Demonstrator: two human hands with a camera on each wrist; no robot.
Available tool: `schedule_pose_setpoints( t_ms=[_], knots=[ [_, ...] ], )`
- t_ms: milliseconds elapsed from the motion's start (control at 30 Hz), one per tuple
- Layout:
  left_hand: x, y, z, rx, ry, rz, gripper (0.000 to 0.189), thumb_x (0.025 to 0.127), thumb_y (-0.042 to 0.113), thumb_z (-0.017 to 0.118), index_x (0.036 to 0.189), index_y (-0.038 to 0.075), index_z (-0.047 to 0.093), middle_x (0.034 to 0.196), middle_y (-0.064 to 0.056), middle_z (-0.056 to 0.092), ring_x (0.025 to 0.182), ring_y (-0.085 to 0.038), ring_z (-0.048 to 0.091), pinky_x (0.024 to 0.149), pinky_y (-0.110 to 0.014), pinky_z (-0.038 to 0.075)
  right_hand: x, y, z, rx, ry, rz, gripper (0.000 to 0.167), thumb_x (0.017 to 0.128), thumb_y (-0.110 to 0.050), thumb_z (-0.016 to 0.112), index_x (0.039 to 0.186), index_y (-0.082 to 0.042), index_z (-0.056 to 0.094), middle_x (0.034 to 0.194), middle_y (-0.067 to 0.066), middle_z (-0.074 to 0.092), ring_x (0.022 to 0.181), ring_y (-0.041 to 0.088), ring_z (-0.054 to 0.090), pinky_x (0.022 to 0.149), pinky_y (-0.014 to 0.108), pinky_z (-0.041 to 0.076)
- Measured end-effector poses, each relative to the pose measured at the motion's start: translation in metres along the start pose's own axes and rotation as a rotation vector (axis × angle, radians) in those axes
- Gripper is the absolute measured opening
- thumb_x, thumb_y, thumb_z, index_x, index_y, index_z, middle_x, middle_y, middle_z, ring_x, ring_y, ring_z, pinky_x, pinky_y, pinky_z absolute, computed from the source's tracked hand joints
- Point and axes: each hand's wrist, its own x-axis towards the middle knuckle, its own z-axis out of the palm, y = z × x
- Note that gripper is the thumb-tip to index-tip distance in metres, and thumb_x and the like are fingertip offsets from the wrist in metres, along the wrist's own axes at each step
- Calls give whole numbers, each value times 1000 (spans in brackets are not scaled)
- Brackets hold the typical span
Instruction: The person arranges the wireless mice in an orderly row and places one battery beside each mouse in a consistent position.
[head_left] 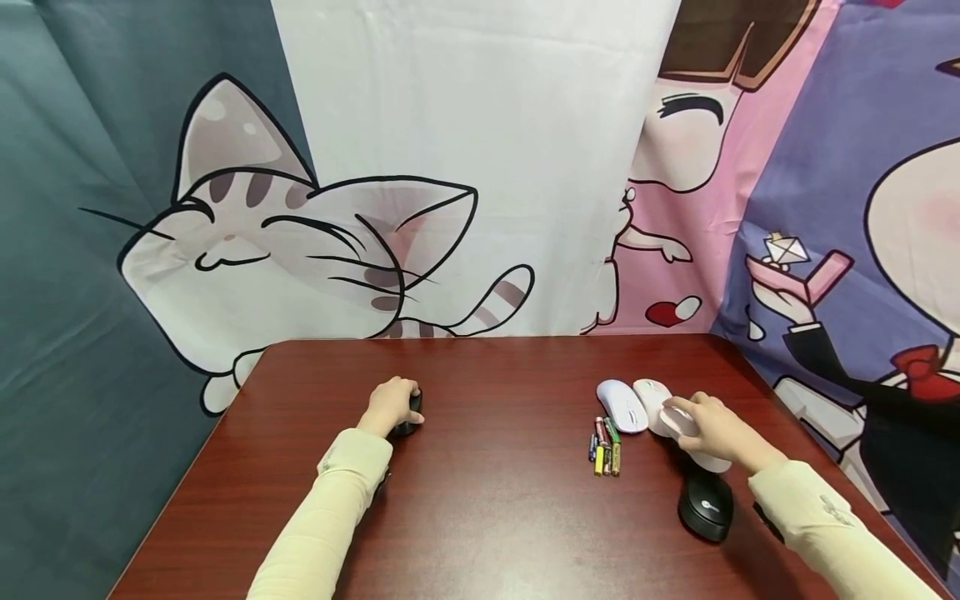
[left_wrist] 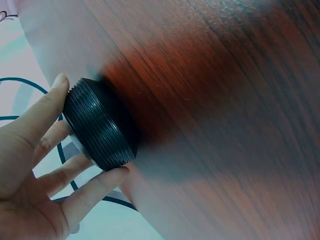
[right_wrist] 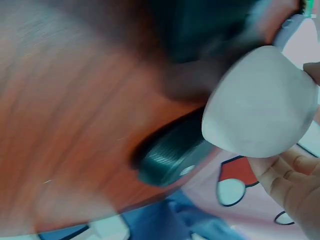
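My left hand (head_left: 390, 406) is at the left of the table, gripping a black mouse (left_wrist: 102, 125) by its ribbed sides. In the left wrist view its thumb and fingers spread round the mouse, and the mouse stands tilted close over the wood. At the right, my right hand (head_left: 708, 427) holds a white mouse (right_wrist: 260, 105) between thumb and fingers. Another white mouse (head_left: 651, 396) lies just behind that hand, and white shows beneath its palm too. A black mouse (head_left: 707, 504) lies in front of the hand, its ribbed side visible in the right wrist view.
A pale lavender mouse (head_left: 622, 406) lies left of the white ones. Several small batteries (head_left: 606, 448) in mixed colours sit grouped in front of it. The dark red wooden table (head_left: 495, 500) reaches back to a printed cartoon curtain (head_left: 480, 108).
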Motion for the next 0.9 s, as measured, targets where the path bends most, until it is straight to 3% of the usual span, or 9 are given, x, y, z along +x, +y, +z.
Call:
schedule_pose_setpoints(
  t_ms=[233,600,733,900],
  knots=[
    [3,0,1,4,-11,0,44,72,26,82,108,7,65,109,-15,61,101,-32,59,87,-46,48,25,-23,-8,38,23,20,50,68,-19,73,114,-4,60,83,17,54,69,24,50,57,37,43],
    [3,-1,-1,7,-15,0,42,71,25,82,104,6,64,106,-15,61,99,-31,58,86,-46,48,68,-86,0,160,91,58,46,71,-22,71,112,-3,61,84,18,62,75,28,56,63,44,47],
    [3,-1,0,1,-18,-18,41,71,25,83,104,7,64,106,-15,61,99,-31,58,87,-46,47,87,-108,0,233,62,101,46,74,-22,68,114,0,60,94,20,65,84,33,56,69,46,48],
    [2,2,0,6,-20,-23,43,71,25,82,106,7,64,107,-15,61,100,-32,58,88,-47,47,109,-133,3,242,34,143,47,73,-24,67,113,-2,61,97,21,65,86,34,57,69,46,49]
  ],
)
